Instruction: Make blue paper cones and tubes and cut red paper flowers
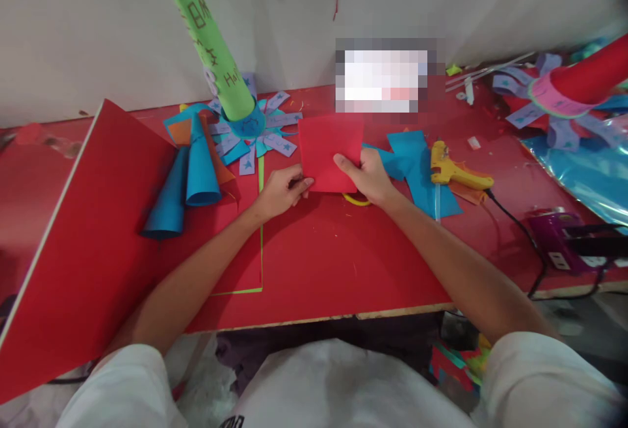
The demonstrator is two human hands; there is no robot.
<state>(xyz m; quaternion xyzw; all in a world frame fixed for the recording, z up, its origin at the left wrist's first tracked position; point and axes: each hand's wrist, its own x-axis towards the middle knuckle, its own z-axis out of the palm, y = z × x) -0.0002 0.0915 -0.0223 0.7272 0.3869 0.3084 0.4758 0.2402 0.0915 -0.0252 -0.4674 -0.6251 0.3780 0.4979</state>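
Note:
A red sheet of paper (328,146) is held up off the red table (318,264) between both hands. My left hand (280,190) pinches its lower left corner with fingers closed. My right hand (367,176) grips its lower right edge, thumb lying on the front of the sheet. A yellow loop (356,201) lies on the table just under my right hand.
Blue paper cones (189,176) lie to the left beside a green tube (209,42) standing on a blue star-strip base. A yellow glue gun (456,169) rests on blue paper (422,169) at right, its cable running to a purple power strip (562,238). A large red board (88,245) leans at left.

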